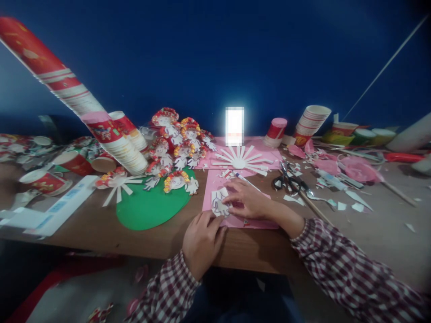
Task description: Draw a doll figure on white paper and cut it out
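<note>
Two bare hands at the tabletop's (161, 240) near edge, around the middle, from where I'm standing. Both on one small paper cutout (220, 204), white with a dark drawn outline, over the pink sheet (213, 179). Left hand (202, 240): fingers bunched close together at the cutout's lower edge; pinch or press, can't tell. Right hand (249, 202): fingers curved, slightly spread, tips at the cutout's right side; thumb mostly hidden, so grip unclear. Likely held from two sides so the light paper doesn't slide.

Pen (247, 179) just beyond the right hand, probably for easy reach. White fringed disc (239, 162) behind that, lying with its strips fanned out, probably to keep them flat. Black-handled scissors (289, 179) right of the pink sheet, among scraps (357, 207); likely parked clear of the paper.

Toward the left edge: green sheet (148, 211), ruffled paper figures (183, 139) piled at its far side, presumably bunched to save room. Tall cup stack (79, 96) tilts toward the far left corner, probably nested for the same reason.
</note>
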Action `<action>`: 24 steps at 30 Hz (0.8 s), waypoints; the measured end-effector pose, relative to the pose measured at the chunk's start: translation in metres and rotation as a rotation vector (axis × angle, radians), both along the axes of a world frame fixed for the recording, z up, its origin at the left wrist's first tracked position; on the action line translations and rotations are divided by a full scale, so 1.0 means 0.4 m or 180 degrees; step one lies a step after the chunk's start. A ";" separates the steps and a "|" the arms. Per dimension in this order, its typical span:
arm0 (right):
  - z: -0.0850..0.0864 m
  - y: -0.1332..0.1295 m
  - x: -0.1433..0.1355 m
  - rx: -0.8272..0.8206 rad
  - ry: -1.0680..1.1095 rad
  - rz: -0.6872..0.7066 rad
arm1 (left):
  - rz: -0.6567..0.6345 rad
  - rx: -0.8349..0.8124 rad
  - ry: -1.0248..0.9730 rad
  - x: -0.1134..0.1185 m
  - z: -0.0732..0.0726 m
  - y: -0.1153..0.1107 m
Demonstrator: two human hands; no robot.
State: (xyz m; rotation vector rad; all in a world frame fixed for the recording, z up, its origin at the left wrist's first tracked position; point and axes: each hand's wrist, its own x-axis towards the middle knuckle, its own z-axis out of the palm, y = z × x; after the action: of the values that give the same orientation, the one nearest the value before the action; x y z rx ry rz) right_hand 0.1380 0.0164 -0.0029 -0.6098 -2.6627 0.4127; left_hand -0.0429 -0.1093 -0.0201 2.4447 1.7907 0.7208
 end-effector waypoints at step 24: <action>0.000 -0.002 0.001 -0.0022 -0.0027 -0.0046 | 0.0023 0.0074 0.0076 0.002 0.009 -0.001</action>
State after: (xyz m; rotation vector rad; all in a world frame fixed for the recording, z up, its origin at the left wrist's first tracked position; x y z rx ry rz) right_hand 0.1384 0.0156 -0.0027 -0.6340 -2.6642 0.4165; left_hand -0.0420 -0.1096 -0.0165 2.4731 1.8105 0.7201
